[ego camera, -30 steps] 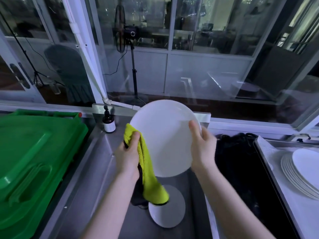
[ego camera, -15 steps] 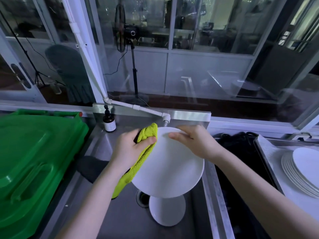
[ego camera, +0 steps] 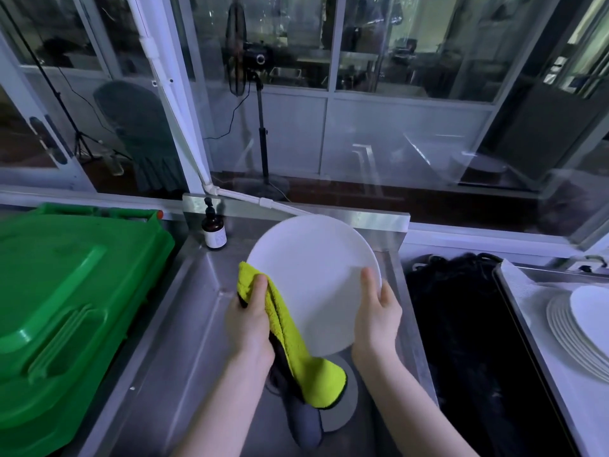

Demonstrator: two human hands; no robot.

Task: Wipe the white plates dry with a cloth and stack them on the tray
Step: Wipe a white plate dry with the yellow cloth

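I hold a white plate (ego camera: 313,275) tilted upright over the steel sink (ego camera: 184,324). My left hand (ego camera: 250,321) grips a yellow-green cloth (ego camera: 290,338) against the plate's left rim; the cloth hangs down below the plate. My right hand (ego camera: 377,311) clasps the plate's right edge, thumb on its face. Another white plate (ego camera: 346,407) lies flat in the sink bottom, partly hidden by the cloth. A stack of several white plates (ego camera: 580,328) rests on the tray (ego camera: 527,291) at the right.
A large green plastic bin lid (ego camera: 66,308) fills the left side. A brown pump bottle (ego camera: 213,230) stands at the sink's back left corner. A black bag or bin (ego camera: 461,341) sits between the sink and the tray. A white pipe (ego camera: 250,199) runs along the back.
The plate went from upright to lowered and tipped flat, then came back up to upright. My left hand with the cloth slid from the top rim to the left edge; my right moved to the right edge.
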